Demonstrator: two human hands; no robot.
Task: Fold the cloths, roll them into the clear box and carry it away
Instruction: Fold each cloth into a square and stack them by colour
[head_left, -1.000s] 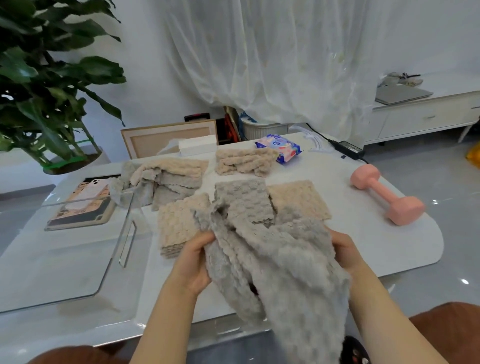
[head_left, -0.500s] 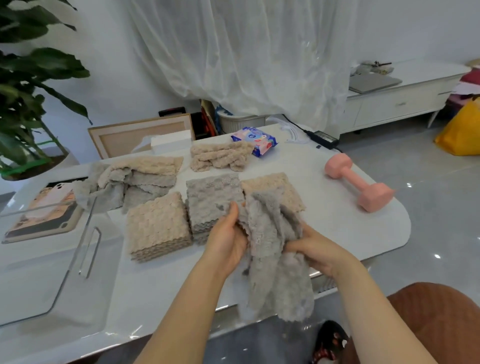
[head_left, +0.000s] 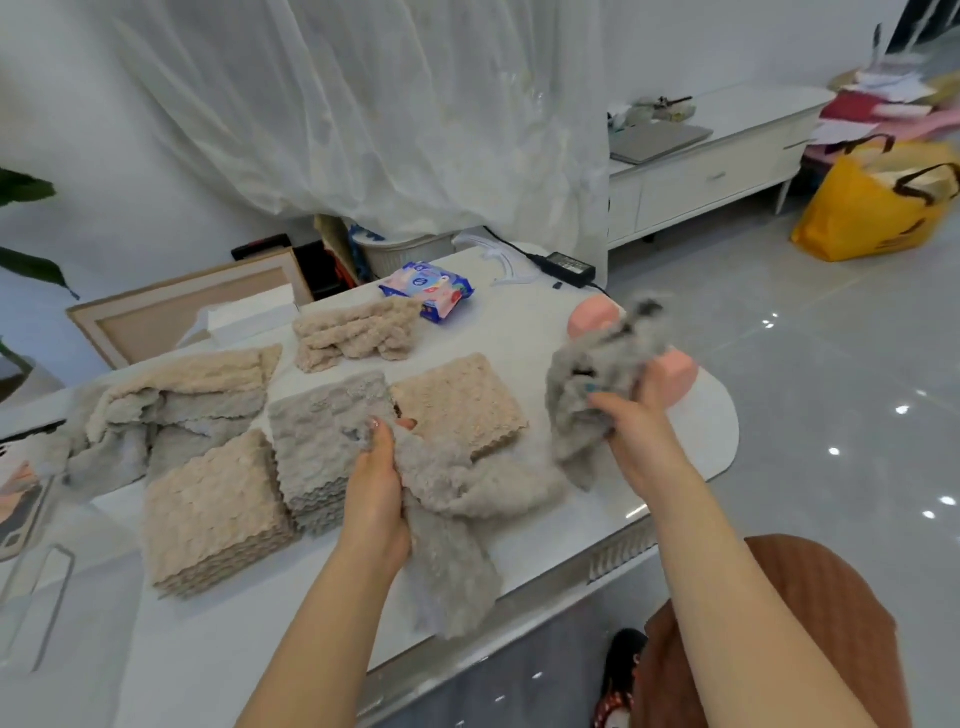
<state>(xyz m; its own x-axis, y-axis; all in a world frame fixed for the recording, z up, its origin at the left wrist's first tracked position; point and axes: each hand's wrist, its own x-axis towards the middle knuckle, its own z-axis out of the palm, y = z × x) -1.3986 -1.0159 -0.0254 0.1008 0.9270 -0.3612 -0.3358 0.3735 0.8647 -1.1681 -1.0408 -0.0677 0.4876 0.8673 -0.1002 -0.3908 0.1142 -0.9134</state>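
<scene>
We see a grey cloth (head_left: 467, 488) stretched between both hands over the near side of the white table (head_left: 218, 654). The left hand (head_left: 376, 499) grasps its lower part with curled fingers. The right hand (head_left: 631, 431) clenches the bunched, blurred end, raised before a pink dumbbell (head_left: 675, 371). The clear box (head_left: 31, 613) stands far left.

Grey bubble-textured cloth (head_left: 467, 483), beige stacks (head_left: 213, 514), pink dumbbell (head_left: 675, 374).

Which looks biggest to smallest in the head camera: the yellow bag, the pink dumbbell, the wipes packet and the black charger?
1. yellow bag, largest
2. pink dumbbell, though the grey cloth hides its middle
3. wipes packet, not far behind
4. black charger, smallest
</scene>
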